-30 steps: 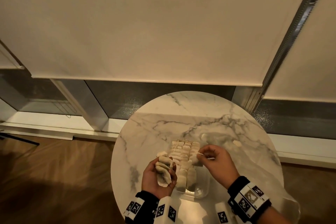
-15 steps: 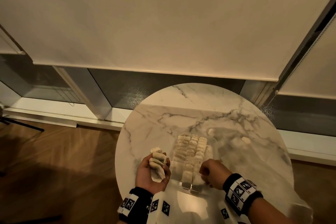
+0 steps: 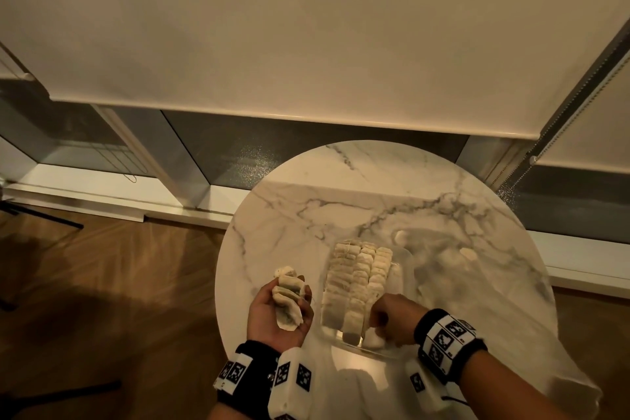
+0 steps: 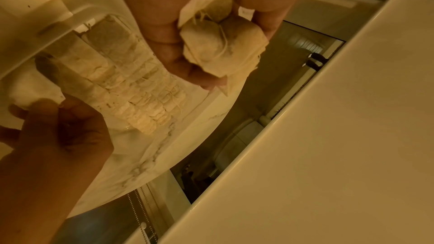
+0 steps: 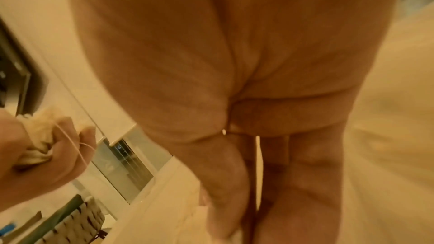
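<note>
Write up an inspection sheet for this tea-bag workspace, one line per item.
Surface: round marble table, pale with grey veins.
Job's things: clear tray holding rows of tea bags packed on edge; a bunch of tea bags in hand.
Clutter: two small pale pieces lying loose on the table beyond the tray.
Grippers: left hand grips the bunch beside the tray; right hand pinches a single tea bag at the tray's near end.
Cables: bead chain by the blind at right.
Surroundings: lowered roller blinds, window below them, wood floor.
</note>
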`<state>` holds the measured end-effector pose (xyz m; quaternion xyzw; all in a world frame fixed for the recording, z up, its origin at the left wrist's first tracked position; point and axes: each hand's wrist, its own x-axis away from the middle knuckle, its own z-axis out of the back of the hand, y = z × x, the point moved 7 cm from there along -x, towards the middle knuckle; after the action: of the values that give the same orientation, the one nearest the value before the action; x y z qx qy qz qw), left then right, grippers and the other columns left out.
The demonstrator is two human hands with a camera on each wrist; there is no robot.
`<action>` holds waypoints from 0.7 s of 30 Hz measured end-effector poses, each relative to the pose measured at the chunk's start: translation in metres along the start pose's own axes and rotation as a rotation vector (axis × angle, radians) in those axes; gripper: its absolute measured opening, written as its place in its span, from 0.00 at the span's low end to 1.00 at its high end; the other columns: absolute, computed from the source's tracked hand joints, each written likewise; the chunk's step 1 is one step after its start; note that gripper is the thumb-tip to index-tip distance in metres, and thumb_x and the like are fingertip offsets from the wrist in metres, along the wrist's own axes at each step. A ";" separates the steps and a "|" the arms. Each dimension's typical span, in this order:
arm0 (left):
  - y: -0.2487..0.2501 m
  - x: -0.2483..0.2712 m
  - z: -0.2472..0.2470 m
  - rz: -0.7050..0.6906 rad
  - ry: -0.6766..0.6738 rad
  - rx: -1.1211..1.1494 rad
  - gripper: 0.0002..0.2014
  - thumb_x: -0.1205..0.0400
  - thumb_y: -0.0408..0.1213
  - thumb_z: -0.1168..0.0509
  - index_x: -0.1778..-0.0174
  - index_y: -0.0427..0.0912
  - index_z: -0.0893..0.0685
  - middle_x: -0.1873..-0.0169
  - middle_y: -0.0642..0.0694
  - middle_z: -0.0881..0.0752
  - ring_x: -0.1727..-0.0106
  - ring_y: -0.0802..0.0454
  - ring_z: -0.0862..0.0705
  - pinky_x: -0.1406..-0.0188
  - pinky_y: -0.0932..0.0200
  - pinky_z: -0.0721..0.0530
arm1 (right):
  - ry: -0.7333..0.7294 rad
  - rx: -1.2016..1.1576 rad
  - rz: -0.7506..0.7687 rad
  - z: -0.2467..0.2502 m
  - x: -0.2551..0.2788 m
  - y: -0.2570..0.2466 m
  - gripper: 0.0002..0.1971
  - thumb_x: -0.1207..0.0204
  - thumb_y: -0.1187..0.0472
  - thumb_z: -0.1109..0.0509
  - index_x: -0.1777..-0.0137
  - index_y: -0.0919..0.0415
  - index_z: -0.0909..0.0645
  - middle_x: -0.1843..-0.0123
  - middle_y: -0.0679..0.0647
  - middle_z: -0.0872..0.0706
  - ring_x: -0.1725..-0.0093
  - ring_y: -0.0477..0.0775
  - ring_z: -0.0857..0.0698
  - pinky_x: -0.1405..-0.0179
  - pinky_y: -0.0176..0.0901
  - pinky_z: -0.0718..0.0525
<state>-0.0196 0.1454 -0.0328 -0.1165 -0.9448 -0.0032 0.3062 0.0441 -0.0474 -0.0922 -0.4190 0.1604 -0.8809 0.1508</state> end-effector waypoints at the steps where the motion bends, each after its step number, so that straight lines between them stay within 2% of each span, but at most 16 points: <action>1: 0.000 -0.002 0.000 0.003 -0.008 0.004 0.14 0.34 0.26 0.21 0.58 0.39 0.16 0.72 0.57 0.18 0.78 0.61 0.18 0.72 0.56 0.14 | -0.014 -0.005 -0.009 -0.002 -0.001 -0.001 0.11 0.23 0.65 0.28 0.42 0.57 0.14 0.47 0.50 0.14 0.52 0.48 0.16 0.52 0.35 0.17; 4: 0.000 -0.004 0.001 0.032 -0.030 0.032 0.20 0.40 0.23 0.18 0.57 0.41 0.16 0.71 0.59 0.19 0.78 0.65 0.20 0.72 0.56 0.14 | 0.017 0.023 -0.051 -0.006 -0.007 0.001 0.09 0.25 0.65 0.27 0.45 0.56 0.14 0.43 0.53 0.13 0.47 0.52 0.13 0.51 0.35 0.17; 7: -0.001 -0.005 0.002 0.044 -0.052 0.091 0.22 0.38 0.23 0.20 0.55 0.43 0.19 0.69 0.62 0.21 0.77 0.70 0.24 0.72 0.60 0.15 | 0.107 0.040 -0.064 -0.005 -0.011 0.001 0.08 0.25 0.64 0.30 0.47 0.57 0.13 0.41 0.57 0.14 0.45 0.55 0.14 0.50 0.34 0.22; 8: 0.000 -0.006 0.003 0.044 -0.053 0.118 0.22 0.37 0.23 0.20 0.54 0.44 0.19 0.68 0.62 0.22 0.76 0.71 0.27 0.68 0.66 0.15 | 0.136 0.022 -0.073 -0.004 -0.013 0.002 0.09 0.26 0.64 0.31 0.48 0.58 0.13 0.42 0.57 0.13 0.46 0.56 0.14 0.50 0.35 0.22; 10: 0.003 -0.008 0.007 0.036 -0.059 0.109 0.21 0.36 0.25 0.19 0.54 0.45 0.20 0.69 0.62 0.21 0.74 0.73 0.30 0.58 0.79 0.23 | 0.176 0.000 -0.082 -0.003 -0.014 0.002 0.09 0.26 0.64 0.32 0.47 0.58 0.13 0.44 0.57 0.13 0.46 0.56 0.14 0.50 0.36 0.21; 11: 0.004 -0.008 0.008 0.030 -0.053 0.079 0.20 0.36 0.26 0.19 0.55 0.46 0.19 0.70 0.61 0.21 0.74 0.73 0.30 0.55 0.81 0.27 | 0.191 -0.010 -0.081 -0.002 -0.016 0.002 0.09 0.25 0.63 0.31 0.47 0.58 0.14 0.43 0.57 0.14 0.45 0.56 0.14 0.49 0.36 0.20; 12: 0.005 -0.008 0.009 0.026 -0.048 0.053 0.19 0.37 0.27 0.19 0.57 0.45 0.18 0.70 0.61 0.20 0.75 0.72 0.28 0.54 0.78 0.28 | 0.208 -0.019 -0.085 -0.001 -0.016 0.002 0.09 0.25 0.62 0.31 0.46 0.57 0.14 0.42 0.56 0.14 0.45 0.56 0.14 0.47 0.36 0.19; 15: 0.005 -0.006 0.009 0.016 -0.050 0.018 0.17 0.39 0.27 0.18 0.60 0.42 0.16 0.71 0.60 0.19 0.76 0.67 0.20 0.61 0.64 0.19 | 0.238 -0.033 -0.089 0.000 -0.018 0.002 0.07 0.25 0.62 0.30 0.48 0.56 0.14 0.42 0.56 0.14 0.44 0.55 0.14 0.45 0.36 0.19; 17: 0.004 -0.006 0.010 0.009 -0.042 0.016 0.18 0.40 0.26 0.17 0.60 0.41 0.15 0.72 0.60 0.19 0.75 0.65 0.19 0.64 0.61 0.17 | 0.239 -0.035 -0.091 0.000 -0.018 0.004 0.06 0.25 0.63 0.30 0.51 0.54 0.15 0.42 0.56 0.13 0.45 0.55 0.14 0.45 0.36 0.19; 19: 0.004 -0.006 0.012 0.003 -0.027 0.014 0.20 0.41 0.27 0.17 0.58 0.42 0.14 0.72 0.60 0.19 0.74 0.69 0.22 0.61 0.65 0.20 | 0.243 -0.030 -0.092 -0.001 -0.017 0.004 0.07 0.25 0.64 0.31 0.50 0.56 0.14 0.42 0.57 0.13 0.45 0.56 0.14 0.45 0.37 0.18; 21: 0.004 -0.006 0.013 -0.004 -0.013 0.013 0.21 0.42 0.27 0.16 0.56 0.43 0.14 0.71 0.61 0.19 0.71 0.73 0.28 0.56 0.71 0.27 | 0.241 -0.029 -0.088 -0.002 -0.016 0.003 0.08 0.24 0.65 0.32 0.49 0.57 0.14 0.41 0.57 0.14 0.45 0.56 0.14 0.44 0.38 0.17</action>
<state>-0.0212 0.1490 -0.0468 -0.1128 -0.9469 0.0030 0.3009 0.0526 -0.0437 -0.1053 -0.3189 0.1713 -0.9282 0.0855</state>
